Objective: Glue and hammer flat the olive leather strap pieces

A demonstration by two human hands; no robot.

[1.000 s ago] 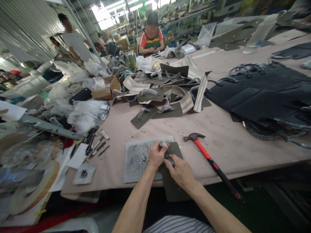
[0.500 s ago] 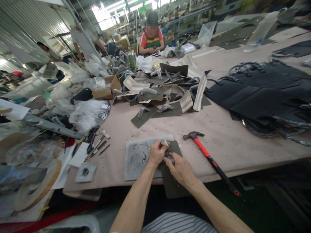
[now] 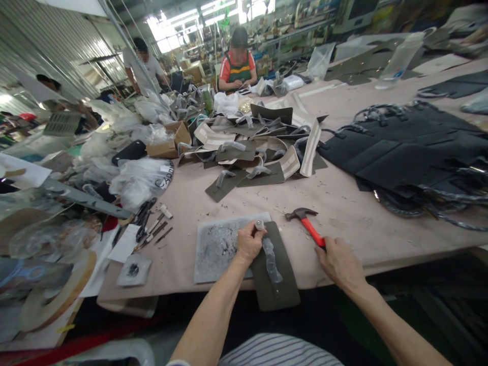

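Note:
My left hand point(image 3: 249, 243) is closed around a short metal punch point(image 3: 260, 224), its round top showing above the fingers. It is held over the upper end of a dark olive panel point(image 3: 280, 254), which carries a plastic-wrapped handle strap point(image 3: 271, 260). Part of the panel lies on a grey, pitted slab point(image 3: 215, 246), and its lower end hangs past the table's front edge. To the right, my right hand point(image 3: 341, 264) is wrapped around the handle of a claw hammer point(image 3: 313, 233), whose head rests on the table. The punch's lower tip is hidden.
Several similar panels point(image 3: 244, 150) are piled at mid-table. Black bag pieces point(image 3: 415, 147) lie at right. Small tools point(image 3: 154, 231) and a little bag of dark bits point(image 3: 134, 269) sit at left, beside plastic wrapping point(image 3: 139, 180). Across the table sits a co-worker point(image 3: 238, 66).
My right hand has left the panel and moved right onto the hammer's handle, uncovering the wrapped strap. My left hand stays at the panel's upper end with the punch.

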